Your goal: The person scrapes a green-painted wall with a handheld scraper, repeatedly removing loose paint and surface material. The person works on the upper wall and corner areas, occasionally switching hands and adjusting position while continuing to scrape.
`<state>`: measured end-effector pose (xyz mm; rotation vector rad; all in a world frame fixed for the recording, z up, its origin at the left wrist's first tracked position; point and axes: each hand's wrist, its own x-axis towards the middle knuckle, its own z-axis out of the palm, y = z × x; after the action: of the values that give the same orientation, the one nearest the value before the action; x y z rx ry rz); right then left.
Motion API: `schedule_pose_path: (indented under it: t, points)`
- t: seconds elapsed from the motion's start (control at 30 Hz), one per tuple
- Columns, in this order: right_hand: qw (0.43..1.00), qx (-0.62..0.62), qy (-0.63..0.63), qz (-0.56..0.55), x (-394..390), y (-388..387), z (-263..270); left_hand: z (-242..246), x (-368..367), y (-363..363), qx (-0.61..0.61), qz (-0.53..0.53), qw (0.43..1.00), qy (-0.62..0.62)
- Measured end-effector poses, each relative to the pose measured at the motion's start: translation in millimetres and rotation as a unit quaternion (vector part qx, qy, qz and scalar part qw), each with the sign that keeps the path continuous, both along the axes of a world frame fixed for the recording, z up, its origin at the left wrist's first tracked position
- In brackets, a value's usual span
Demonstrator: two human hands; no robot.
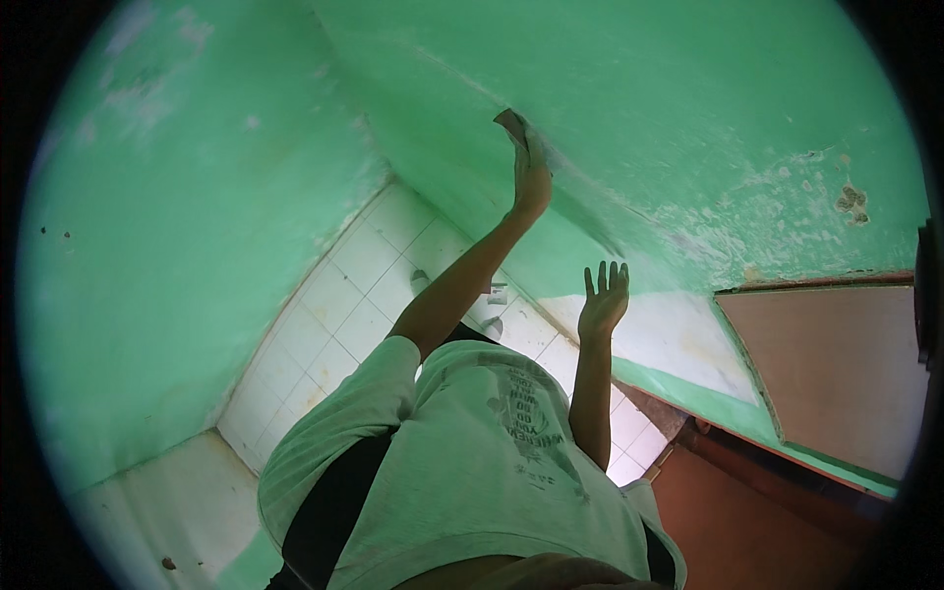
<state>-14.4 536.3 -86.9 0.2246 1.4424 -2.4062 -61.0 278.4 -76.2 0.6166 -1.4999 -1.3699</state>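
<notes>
My left hand (pixel 532 173) is raised against the green painted wall (pixel 649 88) and presses a folded grey-brown sheet, apparently sandpaper (pixel 509 122), to its surface. A pale, scuffed line in the paint runs on both sides of that hand. Lower and to the right, my right hand (pixel 606 306) holds nothing; its fingers are spread and point up. It is in front of the wall's lower part, and whether it touches the wall cannot be seen. Right of both hands is a patch of worn, whitish paint (pixel 745 214) with a chipped hole (pixel 852 203).
A second green wall (pixel 184 243) meets this one at a corner on the left. White floor tiles (pixel 346 295) lie below, with a small box-like object (pixel 498 293) near my feet. At right are a pale panel (pixel 833 361) in a wall opening and a reddish-brown surface (pixel 737 516).
</notes>
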Motion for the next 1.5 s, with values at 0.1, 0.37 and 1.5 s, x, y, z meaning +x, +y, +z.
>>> schedule_pose_path:
  t: [0.1, 0.37, 1.5]
  points:
    - [0.999, -0.001, 0.034, 0.029, 1, -3, 11, 6, 18, -71, 0.226, -0.106, 0.963, 0.107]
    - [1.000, -0.017, 0.012, 0.005, 4, -8, 8, -8, 4, -16, 0.081, -0.009, 0.997, 0.010]
    - [0.998, -0.032, 0.052, 0.004, -11, 21, 16, -62, -23, 108, 0.172, 0.028, 0.982, -0.072]
